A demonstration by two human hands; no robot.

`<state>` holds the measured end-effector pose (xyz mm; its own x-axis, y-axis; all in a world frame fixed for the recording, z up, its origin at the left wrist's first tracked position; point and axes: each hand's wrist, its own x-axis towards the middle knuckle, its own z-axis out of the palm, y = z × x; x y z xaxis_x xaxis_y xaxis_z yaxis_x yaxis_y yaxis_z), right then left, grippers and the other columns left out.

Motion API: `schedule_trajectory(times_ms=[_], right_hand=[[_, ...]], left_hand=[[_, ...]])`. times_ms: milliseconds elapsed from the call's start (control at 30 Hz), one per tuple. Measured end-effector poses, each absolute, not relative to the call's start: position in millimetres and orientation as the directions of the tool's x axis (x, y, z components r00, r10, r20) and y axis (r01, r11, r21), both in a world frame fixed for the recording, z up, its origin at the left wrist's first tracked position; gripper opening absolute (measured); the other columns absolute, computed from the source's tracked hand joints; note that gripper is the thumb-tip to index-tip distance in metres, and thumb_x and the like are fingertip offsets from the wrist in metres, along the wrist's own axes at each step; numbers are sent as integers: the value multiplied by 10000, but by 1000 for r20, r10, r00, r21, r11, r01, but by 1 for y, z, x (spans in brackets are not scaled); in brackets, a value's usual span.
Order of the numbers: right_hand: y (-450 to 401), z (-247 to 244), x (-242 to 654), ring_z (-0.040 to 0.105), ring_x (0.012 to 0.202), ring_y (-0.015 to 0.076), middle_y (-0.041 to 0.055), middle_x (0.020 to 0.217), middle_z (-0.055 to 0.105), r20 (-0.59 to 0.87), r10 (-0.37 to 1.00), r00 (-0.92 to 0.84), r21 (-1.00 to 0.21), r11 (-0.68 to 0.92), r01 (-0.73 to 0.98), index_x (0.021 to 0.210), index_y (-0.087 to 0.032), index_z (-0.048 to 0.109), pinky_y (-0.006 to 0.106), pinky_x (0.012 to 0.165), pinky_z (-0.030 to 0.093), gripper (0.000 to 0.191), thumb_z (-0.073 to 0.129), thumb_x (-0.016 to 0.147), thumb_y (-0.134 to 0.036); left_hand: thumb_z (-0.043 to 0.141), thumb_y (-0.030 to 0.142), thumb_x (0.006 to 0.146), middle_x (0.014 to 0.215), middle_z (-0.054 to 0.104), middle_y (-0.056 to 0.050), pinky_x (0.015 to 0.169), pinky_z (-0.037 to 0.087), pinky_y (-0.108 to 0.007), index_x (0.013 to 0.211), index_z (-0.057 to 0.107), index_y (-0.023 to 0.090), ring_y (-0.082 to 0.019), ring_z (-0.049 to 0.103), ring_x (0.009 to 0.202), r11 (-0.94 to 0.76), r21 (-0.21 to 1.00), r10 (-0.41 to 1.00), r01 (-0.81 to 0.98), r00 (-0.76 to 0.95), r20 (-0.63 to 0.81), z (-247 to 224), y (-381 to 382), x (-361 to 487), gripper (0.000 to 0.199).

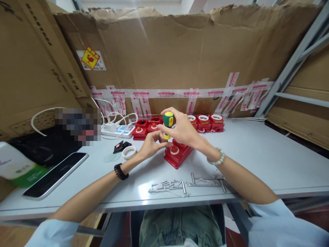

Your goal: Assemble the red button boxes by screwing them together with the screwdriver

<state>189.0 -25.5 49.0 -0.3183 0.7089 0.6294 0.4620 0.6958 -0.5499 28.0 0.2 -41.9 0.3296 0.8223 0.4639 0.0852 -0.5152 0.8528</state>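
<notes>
My right hand [181, 127] is closed round the green-and-yellow handle of a screwdriver [168, 120], which stands upright. Its tip reaches down to the left edge of a red box [177, 160] with a round red button in a white ring. My left hand [153, 144] is closed near the screwdriver's lower end, its thumb by the box's edge; whatever lies between its fingers is too small to make out. In front of the box lie several loose screws [168, 184] and small metal T-shaped bars [184, 187] with strings.
Several red boxes [216, 123] line the back, beside a power strip [120, 131] with white cables. A white ring [129, 152], black parts [118, 146] and a clear disc [113, 157] lie left of my hands. A phone [58, 175] rests farther left. Cardboard [167, 51] walls the rear.
</notes>
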Motion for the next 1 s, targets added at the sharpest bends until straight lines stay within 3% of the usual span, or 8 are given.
schedule_trajectory(times_ms=[167,367,433,533,600,700,867,1000], right_hand=[[-25,50,190,550,694,138,10,824,643,640,697,-324,-535,707,464,997,-179,578,278,684,425,252,624,773,-285],[-26,50,189,529,665,130,1,786,629,635,702,-322,-545,703,458,998,-178,578,275,674,421,263,634,769,-297],[-25,50,190,525,664,132,-2,775,621,632,708,-316,-547,696,465,998,-180,580,278,676,420,272,640,766,-309],[-25,50,190,529,673,137,-1,776,614,630,713,-308,-548,689,474,1013,-178,581,283,677,417,297,640,772,-341],[-24,49,190,525,671,138,-2,770,610,630,713,-308,-549,689,473,1018,-180,578,285,672,414,307,634,779,-363],[-24,50,190,524,671,140,-3,767,610,626,715,-312,-552,689,470,1014,-184,571,288,669,412,309,635,776,-371],[-24,50,190,515,655,139,-3,759,607,620,720,-311,-552,683,479,1018,-184,570,292,659,407,320,634,778,-386],[-24,49,190,511,660,138,-3,769,607,626,713,-315,-539,688,486,1030,-189,564,289,650,399,346,635,786,-422]], left_hand=[[711,398,806,965,696,-73,806,497,-301,1015,652,153,-183,643,893,-487,873,764,15,492,418,-39,-3,22,328],[819,351,688,697,655,-17,662,476,-256,728,636,132,-135,596,664,-513,853,816,96,362,450,-40,-2,22,288],[835,339,665,789,672,-28,668,480,-251,853,645,140,-145,610,720,-527,847,806,73,360,471,-40,-2,24,334],[732,372,789,985,698,-79,785,495,-288,1056,649,153,-188,639,899,-521,852,757,47,486,437,-38,-4,23,355],[673,389,840,910,714,-79,795,486,-294,943,692,139,-186,643,861,-526,845,755,97,511,411,-38,-5,21,271],[761,387,754,729,683,-37,688,464,-266,751,667,133,-146,602,691,-536,829,802,159,401,442,-41,-2,21,270],[695,417,812,977,701,-77,721,469,-273,1039,656,154,-172,627,835,-541,833,773,119,461,436,-43,-1,21,349],[681,400,824,793,710,-49,668,424,-269,814,706,145,-148,580,706,-571,786,776,237,467,423,-40,-3,18,256]])
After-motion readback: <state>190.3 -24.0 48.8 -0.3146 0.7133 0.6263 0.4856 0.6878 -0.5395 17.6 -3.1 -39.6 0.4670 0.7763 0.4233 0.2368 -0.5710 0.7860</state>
